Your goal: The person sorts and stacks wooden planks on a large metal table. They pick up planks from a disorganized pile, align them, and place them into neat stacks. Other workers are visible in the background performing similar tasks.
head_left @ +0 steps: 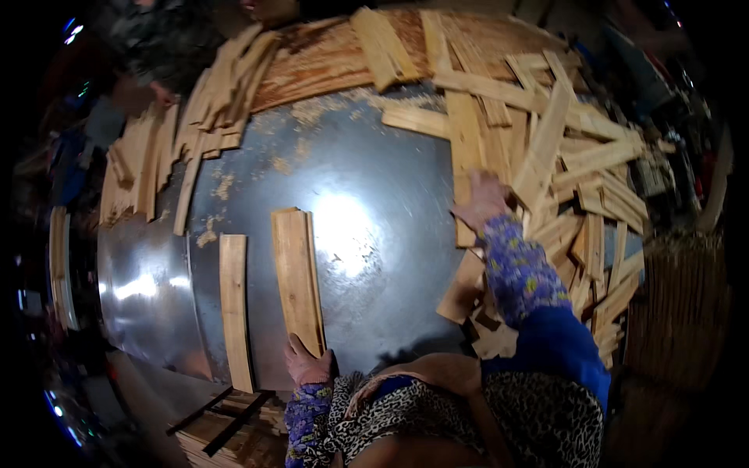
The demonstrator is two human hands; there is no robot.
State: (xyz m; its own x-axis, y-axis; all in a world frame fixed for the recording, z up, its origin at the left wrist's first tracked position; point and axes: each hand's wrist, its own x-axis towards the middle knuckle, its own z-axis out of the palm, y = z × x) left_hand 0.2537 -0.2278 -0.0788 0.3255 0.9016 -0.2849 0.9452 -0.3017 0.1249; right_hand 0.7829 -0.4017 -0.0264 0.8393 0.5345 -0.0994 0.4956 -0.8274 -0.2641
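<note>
A short stack of narrow wooden boards [292, 273] lies lengthwise in front of me on the metal tabletop [374, 257]. My left hand [307, 361] is closed on its near end, at the table's front edge. Out to the right, my right hand [481, 199] is on a long wooden board [466, 144] at the left side of a jumbled pile. Its thumb reaches over the board's left edge and its fingers lie across the wood. Left of the stack, a single board [234, 304] lies roughly parallel, its near end at the table edge.
Loose boards [577, 148] lie crisscrossed along the right. More stacked boards [222, 93] stand at the far left, near another person's hand [162, 93]. A wide rough plank [320, 54] spans the back. Wood shavings [281, 165] dot the metal. Below the front edge sits bundled wood [230, 433].
</note>
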